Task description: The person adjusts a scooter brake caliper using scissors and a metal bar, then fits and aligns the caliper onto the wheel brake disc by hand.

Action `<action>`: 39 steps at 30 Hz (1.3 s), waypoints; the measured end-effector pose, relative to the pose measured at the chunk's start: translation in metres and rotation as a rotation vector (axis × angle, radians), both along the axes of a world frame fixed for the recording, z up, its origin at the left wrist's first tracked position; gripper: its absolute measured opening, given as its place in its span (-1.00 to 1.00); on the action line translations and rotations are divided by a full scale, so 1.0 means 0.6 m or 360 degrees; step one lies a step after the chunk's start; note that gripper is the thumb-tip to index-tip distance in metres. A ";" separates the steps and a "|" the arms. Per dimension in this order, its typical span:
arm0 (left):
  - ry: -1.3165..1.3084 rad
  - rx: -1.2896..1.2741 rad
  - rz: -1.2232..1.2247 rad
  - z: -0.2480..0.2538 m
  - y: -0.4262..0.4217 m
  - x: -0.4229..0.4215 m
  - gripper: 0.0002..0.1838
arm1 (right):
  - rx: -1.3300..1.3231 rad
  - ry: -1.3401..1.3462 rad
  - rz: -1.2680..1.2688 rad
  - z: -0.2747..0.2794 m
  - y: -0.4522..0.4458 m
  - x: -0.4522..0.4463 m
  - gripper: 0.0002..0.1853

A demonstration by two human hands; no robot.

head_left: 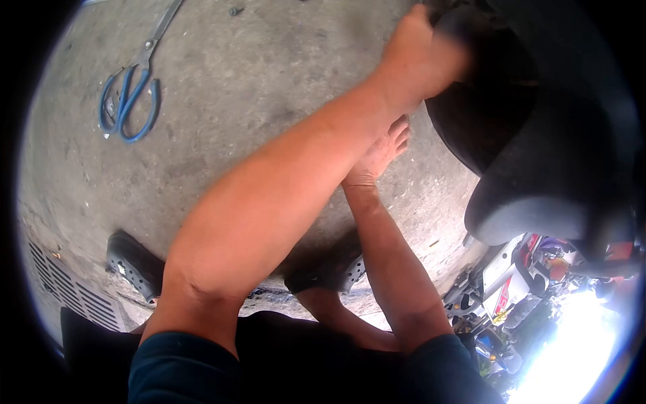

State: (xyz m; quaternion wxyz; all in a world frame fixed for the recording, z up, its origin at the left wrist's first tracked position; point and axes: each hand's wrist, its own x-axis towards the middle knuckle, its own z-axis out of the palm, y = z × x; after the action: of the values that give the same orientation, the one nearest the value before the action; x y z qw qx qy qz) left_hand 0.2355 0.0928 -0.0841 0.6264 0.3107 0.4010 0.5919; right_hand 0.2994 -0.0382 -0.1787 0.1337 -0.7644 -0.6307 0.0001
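My left hand [427, 64] reaches across to the upper right, with its fingers closed around a dark rounded part at the edge of a large black object [538, 155]. Blur and shadow hide the fingertips and what kind of part it is. Below the left forearm, my right hand [380, 153] hangs over the concrete with its fingers spread and nothing in them. The left arm covers some of that hand. The black object has a smooth, curved lower end and fills the right side of the view.
Scissors with blue handles [122, 111] lie on the concrete floor [235, 101] at the upper left. A dark perforated clog [134, 262] and another clog [323, 269] are on my feet. A slotted drain grate [74, 289] is at lower left. A white-and-red motorbike [501, 279] stands at lower right.
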 end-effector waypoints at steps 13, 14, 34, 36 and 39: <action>-0.0226 -0.0106 -0.0312 0.031 0.003 -0.057 -0.84 | 0.0159 0.0020 0.0103 0.006 0.002 -0.006 -0.37; -0.0172 -0.0129 -0.0321 0.033 0.007 -0.058 -0.84 | 0.0158 0.0026 0.0100 0.006 0.002 -0.006 -0.37; 0.0002 -0.0257 -0.0279 0.052 0.023 -0.057 -0.67 | 0.0052 -0.0015 0.0024 -0.007 0.002 -0.002 -0.37; -0.0047 -0.0184 -0.0281 0.048 0.023 -0.046 -0.66 | 0.0047 -0.0015 0.0019 0.002 -0.003 -0.004 -0.37; -0.0007 -0.0187 -0.0192 0.048 0.015 -0.040 -0.61 | 0.0053 -0.0012 0.0038 -0.002 -0.001 -0.003 -0.38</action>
State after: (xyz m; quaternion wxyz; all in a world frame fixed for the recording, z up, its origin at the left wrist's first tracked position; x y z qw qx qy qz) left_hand 0.2116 0.1018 -0.0553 0.6790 0.2957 0.4141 0.5292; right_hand 0.2978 -0.0389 -0.1797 0.1442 -0.7544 -0.6403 -0.0117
